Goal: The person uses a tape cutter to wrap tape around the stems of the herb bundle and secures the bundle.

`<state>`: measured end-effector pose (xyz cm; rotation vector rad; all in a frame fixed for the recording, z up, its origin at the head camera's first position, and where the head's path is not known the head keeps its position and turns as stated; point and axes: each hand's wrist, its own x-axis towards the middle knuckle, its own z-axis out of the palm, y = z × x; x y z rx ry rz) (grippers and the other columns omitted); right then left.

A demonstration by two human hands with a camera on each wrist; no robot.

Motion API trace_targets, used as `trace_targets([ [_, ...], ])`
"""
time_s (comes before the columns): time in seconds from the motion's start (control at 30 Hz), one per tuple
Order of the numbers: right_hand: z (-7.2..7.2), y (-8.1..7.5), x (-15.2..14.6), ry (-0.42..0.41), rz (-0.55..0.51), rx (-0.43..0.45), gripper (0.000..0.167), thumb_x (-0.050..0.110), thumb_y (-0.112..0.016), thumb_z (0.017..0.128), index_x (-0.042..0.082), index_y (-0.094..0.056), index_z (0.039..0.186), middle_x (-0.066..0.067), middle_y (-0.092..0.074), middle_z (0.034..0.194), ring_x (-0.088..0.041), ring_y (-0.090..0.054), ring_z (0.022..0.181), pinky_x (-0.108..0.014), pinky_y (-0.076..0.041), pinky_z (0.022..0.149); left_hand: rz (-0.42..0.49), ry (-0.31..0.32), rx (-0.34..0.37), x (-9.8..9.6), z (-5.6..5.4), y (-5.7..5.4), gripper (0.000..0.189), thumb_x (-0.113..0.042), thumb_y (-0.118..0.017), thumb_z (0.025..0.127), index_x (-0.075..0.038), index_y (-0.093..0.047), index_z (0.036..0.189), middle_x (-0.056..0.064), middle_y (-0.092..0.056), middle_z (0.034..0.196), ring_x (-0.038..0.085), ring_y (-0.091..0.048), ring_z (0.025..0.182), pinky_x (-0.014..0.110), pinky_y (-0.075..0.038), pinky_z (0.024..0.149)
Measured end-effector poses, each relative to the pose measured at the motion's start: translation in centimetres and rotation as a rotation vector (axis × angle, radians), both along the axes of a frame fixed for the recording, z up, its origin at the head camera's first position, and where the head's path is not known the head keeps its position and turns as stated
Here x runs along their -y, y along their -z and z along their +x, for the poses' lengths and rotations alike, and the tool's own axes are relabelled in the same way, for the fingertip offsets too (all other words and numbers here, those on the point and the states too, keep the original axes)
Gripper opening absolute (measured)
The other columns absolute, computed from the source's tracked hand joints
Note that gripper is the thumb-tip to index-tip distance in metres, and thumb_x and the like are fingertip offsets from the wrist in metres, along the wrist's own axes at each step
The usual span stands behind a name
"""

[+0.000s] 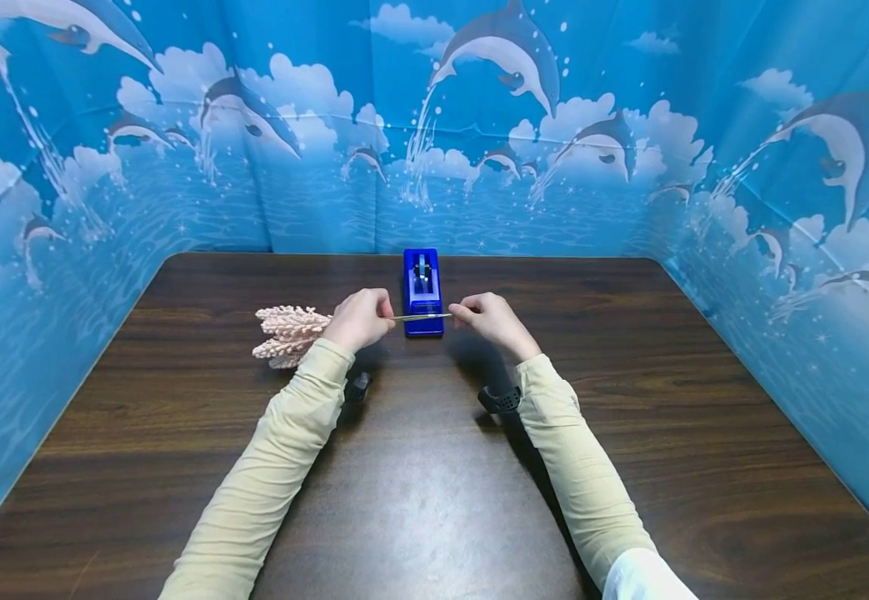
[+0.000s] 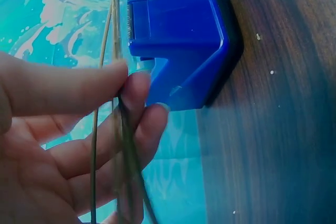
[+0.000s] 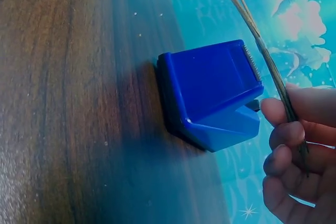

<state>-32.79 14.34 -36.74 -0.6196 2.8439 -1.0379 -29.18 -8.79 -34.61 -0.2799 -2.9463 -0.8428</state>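
A bunch of pale pink artificial flowers point(image 1: 287, 333) lies sideways at the left in the head view, its thin greenish-brown stems point(image 1: 419, 317) stretched level between both hands. My left hand point(image 1: 362, 319) pinches the stems on the side nearer the flower heads; thumb and index finger meet around them in the left wrist view. Fingers of my right hand point(image 1: 494, 321) grip the other end of the stems point(image 3: 270, 64), whose tips poke out below the fingers. A blue tape dispenser point(image 1: 422, 287) stands just behind the stems, its toothed cutter edge toward them in both wrist views.
The dark wood table point(image 1: 419, 483) has small pale specks near the dispenser. A dolphin-patterned blue curtain point(image 1: 314, 200) encloses its back and sides. Black wrist-worn devices point(image 1: 499, 400) hang under both wrists.
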Motion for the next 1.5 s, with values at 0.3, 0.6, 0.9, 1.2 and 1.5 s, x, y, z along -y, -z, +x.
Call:
trace_targets([
  [0.3, 0.0, -0.1, 0.2, 0.025, -0.006, 0.028, 0.029, 0.027, -0.058, 0.097, 0.002, -0.069, 0.087, -0.002, -0.059, 0.076, -0.014, -0.047, 0.071, -0.025, -0.038, 0.065, 0.028, -0.017, 0.019, -0.4, 0.0, 0.0, 0.017, -0.02, -0.063, 0.091, -0.006, -0.071, 0.097, 0.011, -0.073, 0.098, 0.03, -0.066, 0.098, 0.05, -0.032, 0.092],
  [0.6, -0.1, 0.0, 0.2, -0.002, -0.011, 0.037, 0.027, 0.026, -0.057, 0.097, 0.001, -0.066, 0.094, 0.0, -0.054, 0.076, -0.015, -0.048, 0.071, -0.026, -0.038, 0.064, 0.005, -0.011, -0.013, -0.5, -0.3, 0.6, 0.008, -0.014, -0.064, 0.087, -0.007, -0.066, 0.09, 0.009, -0.066, 0.084, 0.026, -0.062, 0.083, 0.044, -0.038, 0.086],
  [0.9, -0.1, 0.3, 0.3, 0.0, 0.023, 0.073, 0.05, 0.037, -0.043, 0.103, -0.003, -0.065, 0.081, 0.0, -0.046, 0.062, -0.014, -0.034, 0.057, -0.028, -0.031, 0.057, -0.061, 0.019, -0.02, -0.7, -0.2, 0.7, 0.006, -0.009, -0.062, 0.087, -0.006, -0.057, 0.089, 0.013, -0.068, 0.088, 0.034, -0.064, 0.092, 0.048, -0.043, 0.09],
  [1.2, -0.2, 0.0, 0.2, 0.017, 0.01, 0.07, 0.041, 0.033, -0.051, 0.1, -0.002, -0.062, 0.083, 0.001, -0.048, 0.069, -0.015, -0.041, 0.066, -0.027, -0.034, 0.062, 0.021, 0.007, -0.031, -0.8, -0.2, 0.7, 0.016, -0.019, -0.067, 0.088, -0.007, -0.056, 0.084, 0.012, -0.065, 0.084, 0.033, -0.063, 0.088, 0.05, -0.036, 0.087],
  [1.5, -0.2, 0.2, 0.2, 0.034, -0.022, 0.059, 0.028, 0.029, -0.06, 0.096, 0.005, -0.065, 0.084, -0.007, -0.061, 0.081, -0.015, -0.047, 0.074, -0.026, -0.037, 0.066, 0.068, -0.046, -0.059, -1.0, -0.3, 1.0, 0.013, -0.016, -0.07, 0.085, -0.008, -0.061, 0.082, 0.012, -0.069, 0.086, 0.032, -0.065, 0.09, 0.049, -0.037, 0.087],
])
